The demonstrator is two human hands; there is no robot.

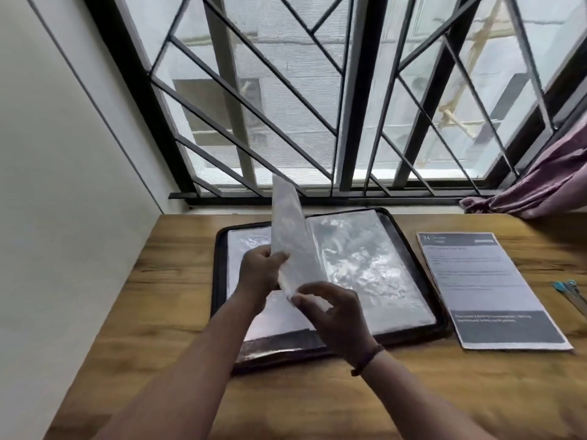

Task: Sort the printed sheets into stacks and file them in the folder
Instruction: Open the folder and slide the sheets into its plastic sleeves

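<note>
Above the open folder (pixel 409 249) on the wooden table (pixel 158 296), a glossy clear sleeve (pixel 290 236) stands upright, long axis toward the window. The left hand (pixel 259 269) grips it; the right hand (pixel 333 309) pinches its near corner.

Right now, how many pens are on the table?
2, as far as the picture shows: both pens lie side by side at the table's right edge, beyond the printed sheets. The frame cuts them off, so more may be hidden there.
</note>
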